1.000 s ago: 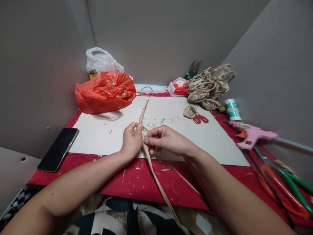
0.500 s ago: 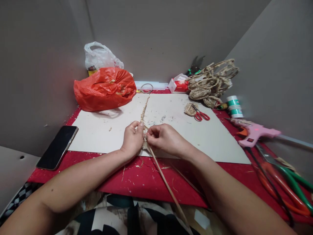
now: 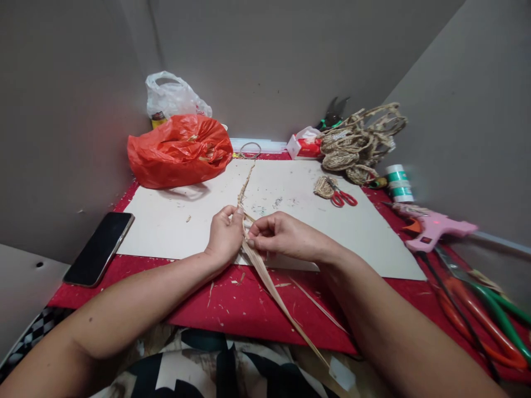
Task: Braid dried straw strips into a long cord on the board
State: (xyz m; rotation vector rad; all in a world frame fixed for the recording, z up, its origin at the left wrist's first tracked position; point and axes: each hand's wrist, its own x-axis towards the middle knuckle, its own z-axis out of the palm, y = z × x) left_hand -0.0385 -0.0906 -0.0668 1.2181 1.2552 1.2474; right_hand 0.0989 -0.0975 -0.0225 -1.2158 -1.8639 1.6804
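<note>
My left hand (image 3: 226, 231) pinches the near end of a thin braided straw cord (image 3: 246, 182), which runs away from me across the white board (image 3: 174, 221). Close beside it, my right hand (image 3: 280, 236) has thumb and forefinger closed on a pale flat straw strip (image 3: 265, 279). From the fingers this strip trails down over the board's near edge towards my lap. Part of the cord is hidden behind the left fingers.
An orange-red plastic bag (image 3: 178, 155) sits back left, a phone (image 3: 99, 249) near left. Back right lies a heap of braided cord (image 3: 352, 143). Red-handled scissors (image 3: 342, 198) rest on the board. A pink glue gun (image 3: 437, 225) and large pliers-like tools (image 3: 481, 309) are at right.
The straw strip has turned and spread, now showing a wider flat face. My right hand has shifted slightly at the strip, while my left hand keeps its hold on the cord.
</note>
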